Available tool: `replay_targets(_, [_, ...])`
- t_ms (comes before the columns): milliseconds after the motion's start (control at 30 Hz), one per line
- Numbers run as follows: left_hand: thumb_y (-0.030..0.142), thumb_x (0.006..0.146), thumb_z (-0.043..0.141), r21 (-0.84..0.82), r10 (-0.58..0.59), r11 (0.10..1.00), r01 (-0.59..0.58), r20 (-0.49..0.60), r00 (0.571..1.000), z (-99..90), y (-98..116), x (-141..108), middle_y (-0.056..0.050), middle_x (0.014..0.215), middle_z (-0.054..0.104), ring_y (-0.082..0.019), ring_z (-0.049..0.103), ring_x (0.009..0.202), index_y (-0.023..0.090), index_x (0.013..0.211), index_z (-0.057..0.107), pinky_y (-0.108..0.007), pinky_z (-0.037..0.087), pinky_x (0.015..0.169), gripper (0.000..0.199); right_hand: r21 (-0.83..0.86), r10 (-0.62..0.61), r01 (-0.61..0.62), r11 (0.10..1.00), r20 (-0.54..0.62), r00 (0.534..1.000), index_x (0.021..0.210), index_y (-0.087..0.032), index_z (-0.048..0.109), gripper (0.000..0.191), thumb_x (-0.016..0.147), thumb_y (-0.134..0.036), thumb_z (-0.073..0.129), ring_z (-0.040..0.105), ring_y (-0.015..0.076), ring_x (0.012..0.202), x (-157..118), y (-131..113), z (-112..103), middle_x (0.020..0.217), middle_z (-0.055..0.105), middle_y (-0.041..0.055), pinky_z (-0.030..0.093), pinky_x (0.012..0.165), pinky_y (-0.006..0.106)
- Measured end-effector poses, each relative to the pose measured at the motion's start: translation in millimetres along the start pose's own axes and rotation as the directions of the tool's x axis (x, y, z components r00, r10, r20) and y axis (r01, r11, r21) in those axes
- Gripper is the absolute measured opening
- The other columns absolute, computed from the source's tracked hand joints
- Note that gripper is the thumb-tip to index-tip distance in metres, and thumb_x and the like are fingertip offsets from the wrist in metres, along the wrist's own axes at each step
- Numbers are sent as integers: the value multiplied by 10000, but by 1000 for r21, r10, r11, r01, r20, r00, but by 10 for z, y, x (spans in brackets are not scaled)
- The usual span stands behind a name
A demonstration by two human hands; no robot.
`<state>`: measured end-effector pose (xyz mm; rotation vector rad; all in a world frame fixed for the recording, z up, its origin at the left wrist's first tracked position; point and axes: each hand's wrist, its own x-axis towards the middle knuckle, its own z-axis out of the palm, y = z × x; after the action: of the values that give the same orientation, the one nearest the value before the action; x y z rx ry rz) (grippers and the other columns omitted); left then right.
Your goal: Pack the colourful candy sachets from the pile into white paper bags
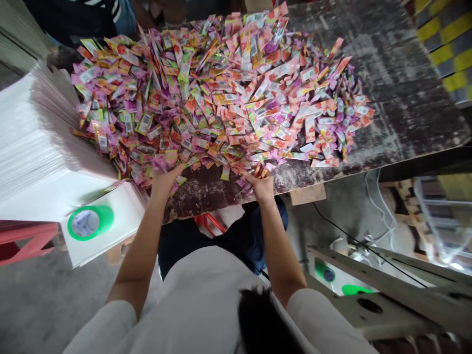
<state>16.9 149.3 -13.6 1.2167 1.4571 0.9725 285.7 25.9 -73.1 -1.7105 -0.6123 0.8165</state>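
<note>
A wide heap of small, shiny printed sachets (221,98) in pink, purple, orange and green covers much of the dark worn table (391,98). At the heap's near left edge is my left hand (165,181), its thumb stretched to the right. Purple sachets cover its other fingers, so its grip is hidden. My right hand (261,187) is at the near edge further right, with several sachets between thumb and fingers. Some loose sachets lie on the bare strip of table between the two hands.
Left of the heap stands a tall stack of white sheets or bags (33,147). A roll of green tape (90,222) lies on a white surface beside it. A person's dark striped clothing (88,19) shows at the far left. A metal frame (387,295) stands at lower right.
</note>
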Motion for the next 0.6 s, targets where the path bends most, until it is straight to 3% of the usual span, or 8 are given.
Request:
replay_targets(67, [344,669,784,209,126,968,-142,88,988,384,105,193,-50,859,689,-267,667,946,172,921,670,-407,527,894,326,-141,18,-43,989,-179,984,761,-189,567,392,570,-444,796,621,187,655,122,82,-211,681,625,5,541,646,327])
replay_targets(133, [322,704,766,403,186,882,-245,180,966,793,186,359,-86,911,687,-306,642,1033,153,966,659,-429,486,941,330,-366,52,-146,919,-255,966,733,-188,571,373,577,-445,791,644,222,698,201,132,-309,688,634,32,546,676,355])
replay_targets(233, [299,728,759,628,147,718,-300,285,947,1260,245,488,-185,1017,676,-379,598,1119,112,1024,638,-468,450,949,370,-628,128,-283,725,-281,951,850,-146,614,427,654,-497,757,677,304,785,232,127,-227,785,680,139,546,717,420])
replay_targets(300, [314,757,734,718,106,614,-326,335,936,1369,219,461,-238,1042,671,-405,600,1107,90,1031,644,-480,450,925,365,-722,148,-299,624,-266,953,1021,-93,608,528,711,-503,726,684,342,833,195,91,-92,878,692,215,539,734,439])
replay_targets(367, [364,804,677,768,75,533,-354,375,924,1283,123,342,-247,1043,680,-402,623,1066,96,1051,657,-475,463,895,365,-794,145,-233,562,-183,972,1158,-77,563,539,774,-435,684,688,338,854,113,59,21,925,698,230,528,743,421])
replay_targets(433, [414,846,607,806,27,461,-371,405,914,1032,-35,168,-221,1025,698,-376,650,1021,128,1079,665,-453,476,873,373,-847,117,-68,527,-6,993,1205,-115,548,457,813,-331,640,689,305,873,4,52,60,951,709,191,512,759,376])
replay_targets(533, [429,870,546,865,-98,331,-378,430,898,501,-298,-97,-176,992,719,-327,673,987,168,1060,678,-389,486,853,349,-827,61,242,508,314,947,1183,-184,576,385,803,-222,630,672,253,952,-133,86,-30,1046,708,122,481,796,301])
replay_targets(600, [451,862,549,878,-138,287,-383,434,890,170,-417,-227,-161,1004,723,-313,676,986,173,1054,676,-363,488,842,361,-801,56,308,514,390,919,1178,-189,584,400,789,-234,665,660,242,984,-158,115,-153,1077,702,106,472,803,276])
